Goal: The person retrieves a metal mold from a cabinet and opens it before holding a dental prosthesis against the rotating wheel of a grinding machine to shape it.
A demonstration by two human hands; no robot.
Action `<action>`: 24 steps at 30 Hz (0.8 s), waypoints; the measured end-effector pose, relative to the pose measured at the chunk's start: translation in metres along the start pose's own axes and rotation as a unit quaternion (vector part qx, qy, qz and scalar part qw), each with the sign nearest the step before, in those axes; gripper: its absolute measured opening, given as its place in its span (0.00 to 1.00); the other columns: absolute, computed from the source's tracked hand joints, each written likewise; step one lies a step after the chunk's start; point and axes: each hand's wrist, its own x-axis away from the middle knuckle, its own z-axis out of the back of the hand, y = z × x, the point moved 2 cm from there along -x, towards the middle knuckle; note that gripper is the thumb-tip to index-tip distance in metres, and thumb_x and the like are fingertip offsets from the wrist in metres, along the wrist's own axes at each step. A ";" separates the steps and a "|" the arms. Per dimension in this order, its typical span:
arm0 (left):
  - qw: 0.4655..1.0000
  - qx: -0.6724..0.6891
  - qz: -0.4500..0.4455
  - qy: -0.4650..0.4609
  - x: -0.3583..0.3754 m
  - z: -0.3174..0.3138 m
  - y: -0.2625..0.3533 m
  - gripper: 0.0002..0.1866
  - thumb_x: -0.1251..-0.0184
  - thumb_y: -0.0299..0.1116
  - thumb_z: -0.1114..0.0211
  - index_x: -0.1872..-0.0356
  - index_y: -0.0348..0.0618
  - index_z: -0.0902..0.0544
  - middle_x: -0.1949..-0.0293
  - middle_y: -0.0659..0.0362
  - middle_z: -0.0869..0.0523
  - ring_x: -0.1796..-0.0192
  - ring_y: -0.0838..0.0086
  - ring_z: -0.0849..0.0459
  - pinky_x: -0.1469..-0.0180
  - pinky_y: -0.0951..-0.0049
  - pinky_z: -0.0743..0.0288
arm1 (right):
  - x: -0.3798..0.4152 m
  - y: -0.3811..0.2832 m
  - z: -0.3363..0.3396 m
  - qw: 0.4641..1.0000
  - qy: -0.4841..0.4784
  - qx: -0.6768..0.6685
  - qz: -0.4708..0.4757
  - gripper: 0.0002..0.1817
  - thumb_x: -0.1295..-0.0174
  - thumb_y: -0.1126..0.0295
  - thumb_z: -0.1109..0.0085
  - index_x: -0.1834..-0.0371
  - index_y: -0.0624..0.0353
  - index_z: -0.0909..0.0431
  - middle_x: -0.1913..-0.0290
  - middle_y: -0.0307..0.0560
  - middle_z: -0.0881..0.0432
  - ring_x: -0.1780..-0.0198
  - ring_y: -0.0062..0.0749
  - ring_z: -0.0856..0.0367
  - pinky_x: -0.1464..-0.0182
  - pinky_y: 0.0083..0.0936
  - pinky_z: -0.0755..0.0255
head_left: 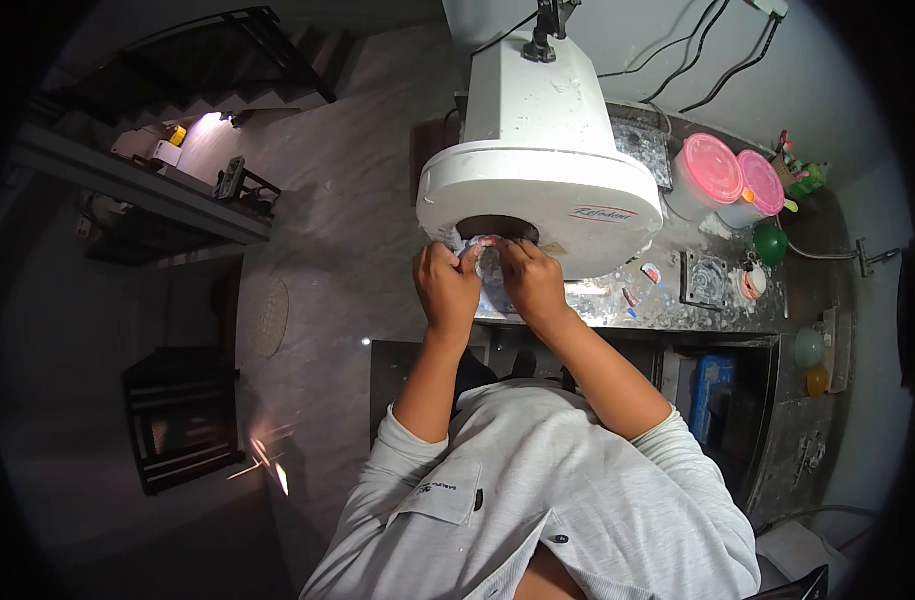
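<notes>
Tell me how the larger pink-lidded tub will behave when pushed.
The larger pink-lidded tub looks wide and upright, so it would probably slide rather than tip. Its plastic-looking wall should feel fairly stiff. White residue beside it might add drag. Its weight I can't judge.

A single view is provided, taken from the wearer's head above and behind the two hands [490, 285]. It is faced forward and steeply down, with the forearms and shirt front seen close below the hands; the picture is curved by a wide lens.
</notes>
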 end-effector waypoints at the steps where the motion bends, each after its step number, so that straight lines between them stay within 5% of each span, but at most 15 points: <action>1: 0.999 -0.017 0.035 -0.010 -0.001 0.001 0.000 0.21 0.42 0.35 0.19 0.75 0.38 0.27 0.72 0.49 0.21 0.62 0.48 0.21 0.56 0.52 0.28 | -0.001 -0.001 0.000 1.000 0.000 0.000 0.001 0.06 0.39 0.77 0.37 0.59 0.63 0.17 0.65 0.53 0.16 0.68 0.52 0.14 0.67 0.42 0.18; 24: 0.994 -0.077 0.077 -0.014 -0.001 -0.002 -0.005 0.26 0.42 0.47 0.18 0.78 0.40 0.25 0.77 0.51 0.19 0.67 0.50 0.19 0.62 0.51 0.27 | -0.001 -0.003 0.001 0.999 0.018 -0.032 0.004 0.09 0.41 0.77 0.33 0.57 0.60 0.17 0.62 0.51 0.16 0.67 0.52 0.14 0.66 0.42 0.18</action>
